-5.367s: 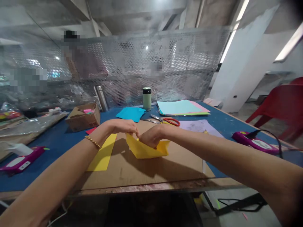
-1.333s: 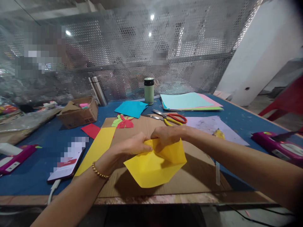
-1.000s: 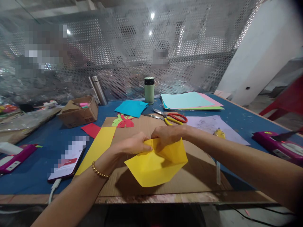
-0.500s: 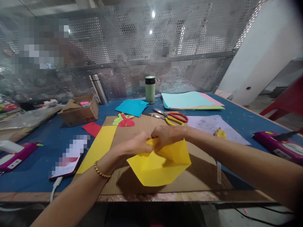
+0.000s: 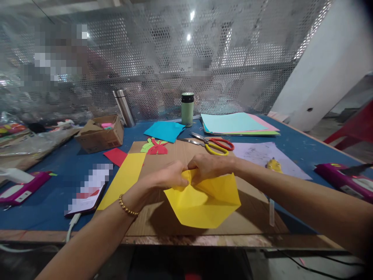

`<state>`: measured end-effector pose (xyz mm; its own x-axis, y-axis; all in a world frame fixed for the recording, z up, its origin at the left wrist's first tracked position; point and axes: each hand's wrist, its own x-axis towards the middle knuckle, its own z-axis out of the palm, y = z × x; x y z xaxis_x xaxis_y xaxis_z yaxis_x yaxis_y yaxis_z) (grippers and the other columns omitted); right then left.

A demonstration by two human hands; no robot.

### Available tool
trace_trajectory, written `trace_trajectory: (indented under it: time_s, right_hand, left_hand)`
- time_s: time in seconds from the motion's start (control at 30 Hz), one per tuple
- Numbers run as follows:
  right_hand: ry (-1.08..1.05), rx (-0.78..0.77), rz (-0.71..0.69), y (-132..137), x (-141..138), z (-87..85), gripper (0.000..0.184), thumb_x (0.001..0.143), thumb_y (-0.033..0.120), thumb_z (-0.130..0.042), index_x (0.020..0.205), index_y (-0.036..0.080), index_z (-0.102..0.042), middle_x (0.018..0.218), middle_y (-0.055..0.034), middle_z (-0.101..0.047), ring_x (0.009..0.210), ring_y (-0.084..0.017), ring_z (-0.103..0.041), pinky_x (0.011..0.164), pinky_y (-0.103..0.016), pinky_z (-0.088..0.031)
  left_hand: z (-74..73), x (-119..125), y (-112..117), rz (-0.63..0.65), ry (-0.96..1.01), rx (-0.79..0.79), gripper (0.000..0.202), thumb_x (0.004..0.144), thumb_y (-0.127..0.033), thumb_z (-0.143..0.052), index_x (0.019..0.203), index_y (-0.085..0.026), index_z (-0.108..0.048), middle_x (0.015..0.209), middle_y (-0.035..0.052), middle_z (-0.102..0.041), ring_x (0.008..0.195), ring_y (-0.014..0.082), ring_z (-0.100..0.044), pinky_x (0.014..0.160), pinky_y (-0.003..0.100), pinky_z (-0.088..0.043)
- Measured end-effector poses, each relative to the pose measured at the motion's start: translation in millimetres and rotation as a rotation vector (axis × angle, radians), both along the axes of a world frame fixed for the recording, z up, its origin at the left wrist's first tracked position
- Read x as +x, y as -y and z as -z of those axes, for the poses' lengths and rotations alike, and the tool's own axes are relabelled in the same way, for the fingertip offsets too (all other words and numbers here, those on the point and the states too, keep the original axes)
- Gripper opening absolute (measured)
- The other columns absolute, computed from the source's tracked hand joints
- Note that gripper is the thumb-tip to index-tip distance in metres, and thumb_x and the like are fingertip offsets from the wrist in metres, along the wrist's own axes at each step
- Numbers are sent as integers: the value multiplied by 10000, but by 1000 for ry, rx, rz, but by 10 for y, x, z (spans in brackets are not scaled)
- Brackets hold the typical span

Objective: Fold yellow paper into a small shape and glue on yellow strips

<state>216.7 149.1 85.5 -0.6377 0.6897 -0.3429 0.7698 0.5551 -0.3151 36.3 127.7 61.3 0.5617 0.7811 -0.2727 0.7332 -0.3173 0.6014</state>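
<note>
A creased yellow sheet of paper (image 5: 206, 208) is held above the cardboard (image 5: 154, 182), spread like a shallow bowl toward me. My left hand (image 5: 174, 174) pinches its far edge near the middle, with a beaded bracelet on the wrist. Right beside it, my right hand (image 5: 208, 167) grips the same edge, fingertips curled over behind the paper. The hands nearly touch at the thumbs. Just beyond them lie yellow-handled scissors (image 5: 214, 149) and red-handled scissors (image 5: 223, 144). Red and green paper cutouts (image 5: 157, 146) rest at the cardboard's far left.
Left are a flat yellow sheet (image 5: 124, 181), a phone (image 5: 90, 194) on a cable and a small cardboard box (image 5: 101, 134). A glue gun (image 5: 274, 165) lies right on lilac paper (image 5: 256, 153). Behind stand a green flask (image 5: 187, 111), a steel flask (image 5: 124, 108) and stacked coloured sheets (image 5: 233, 122).
The yellow paper has shifted slightly right and its near part has tilted a little. Both hands keep their hold at the same edge. The whole view has moved slightly.
</note>
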Motion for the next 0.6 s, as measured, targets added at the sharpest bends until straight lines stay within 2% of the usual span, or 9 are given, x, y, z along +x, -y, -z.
trace_trajectory:
  time_s: [0.1, 0.23, 0.3, 0.4, 0.5, 0.6]
  right_hand:
    - [-9, 13, -3, 4, 3, 15, 251, 708, 364, -667, 855, 173, -738, 722, 4, -635, 640, -140, -526, 533, -264, -290]
    - [-20, 107, -40, 6, 14, 56, 207, 713, 340, -666, 811, 166, -724, 687, 7, -625, 585, -121, -481, 519, -267, -268]
    - [-33, 140, -81, 2, 17, 71, 213, 726, 339, -672, 832, 165, -732, 693, 2, -640, 583, -122, -480, 521, -266, -272]
    - [-26, 172, -142, -9, 19, 74, 269, 737, 314, -700, 952, 163, -758, 826, -34, -717, 677, -149, -569, 576, -257, -326]
    - [-9, 191, -179, -18, 15, 63, 321, 743, 289, -722, 1040, 174, -761, 979, -70, -751, 820, -197, -644, 640, -260, -371]
    - [-20, 214, -248, -17, 7, 52, 341, 745, 266, -722, 1076, 190, -755, 1015, -77, -754, 871, -223, -661, 669, -275, -386]
  left_hand:
    - [28, 9, -7, -24, -4, -2, 302, 671, -213, -628, 940, -121, -730, 647, -8, -537, 559, 133, -500, 460, 232, -328]
    - [73, 16, -29, -57, -2, -4, 390, 652, -219, -644, 1019, -123, -734, 639, -16, -534, 537, 128, -481, 454, 236, -314]
    - [84, 16, -36, -57, 17, 11, 339, 648, -213, -642, 960, -119, -737, 641, -16, -525, 543, 123, -471, 458, 236, -307]
    - [62, 1, -26, -60, 22, 34, 246, 652, -193, -633, 862, -115, -734, 643, -13, -508, 563, 121, -465, 470, 233, -302]
    - [9, -24, -2, -56, -20, 44, 334, 654, -174, -626, 962, -135, -752, 654, -8, -531, 589, 137, -495, 484, 232, -314]
    - [-7, -42, -2, -43, -66, 98, 362, 646, -180, -645, 990, -157, -757, 691, 7, -586, 639, 158, -541, 516, 232, -347]
